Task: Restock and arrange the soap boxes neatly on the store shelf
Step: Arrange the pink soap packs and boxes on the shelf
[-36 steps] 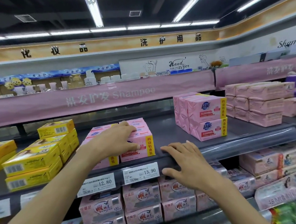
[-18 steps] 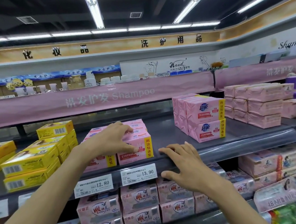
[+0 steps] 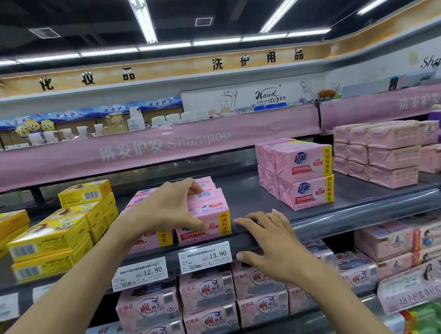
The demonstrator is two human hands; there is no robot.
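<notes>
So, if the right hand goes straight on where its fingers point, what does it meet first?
Probably the pink soap pack with the yellow strip, gripped by the left hand; depth is unclear.

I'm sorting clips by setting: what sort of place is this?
Most likely a supermarket toiletries aisle: printed price tags on the shelf edge, stacked pink soap packs, and a pink Shampoo banner above.

Glossy film-wrapped pink soap boxes (image 3: 207, 214), glossy yellow cartons (image 3: 49, 238), smooth matt grey shelf (image 3: 360, 201)
</notes>
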